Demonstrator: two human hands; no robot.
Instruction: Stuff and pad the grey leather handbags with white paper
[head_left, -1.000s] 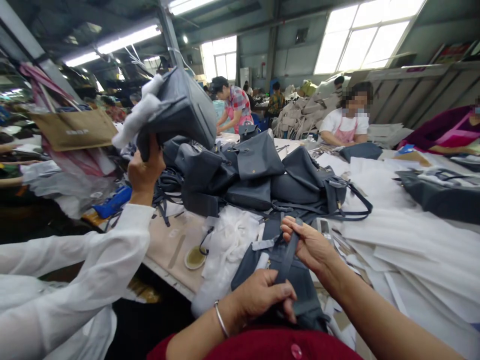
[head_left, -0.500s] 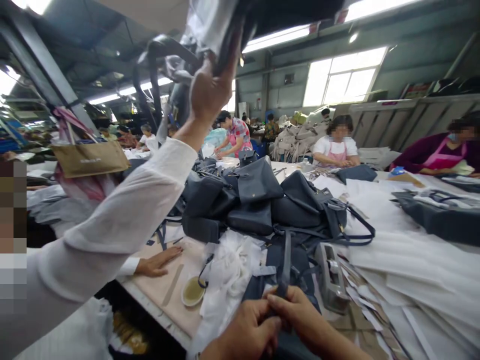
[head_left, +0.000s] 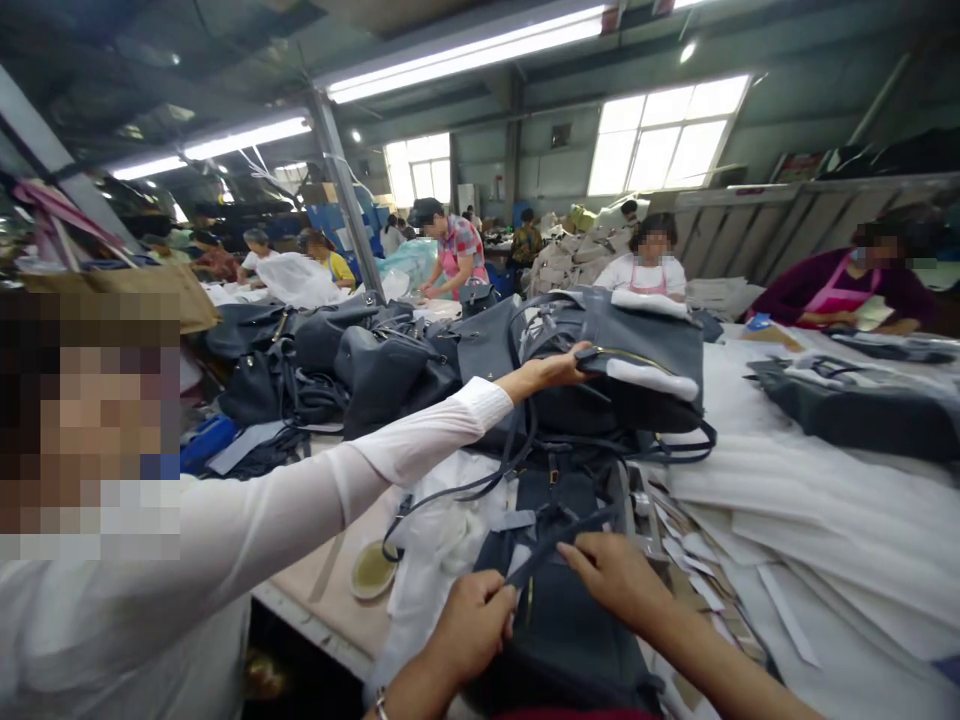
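Observation:
A dark blue-grey strap (head_left: 549, 556) runs slantwise between my two hands, above a dark bag (head_left: 574, 620) lying in front of me. My left hand (head_left: 474, 622) is closed around the strap's lower end. Thumb and fingers of my right hand (head_left: 611, 578) are closed at the strap farther up. A gold zip shows on the bag beneath. Just beyond, a co-worker's hand (head_left: 551, 372) in a white sleeve holds another dark bag (head_left: 652, 350) with white wrapping and a gold zip; its long strap hangs down to the left.
Dark bags (head_left: 390, 375) are piled across the table behind. Left of my hands are crumpled white paper (head_left: 442, 530) and a small dish (head_left: 373, 570). A tape dispenser (head_left: 641, 510) and white sheets (head_left: 795, 500) lie right. The co-worker's white sleeve (head_left: 300, 500) crosses from the left.
The co-worker's arm has swung down from overhead, bringing a bag over the pile. My hands have moved apart, and the strap between them has gone from upright to slanted.

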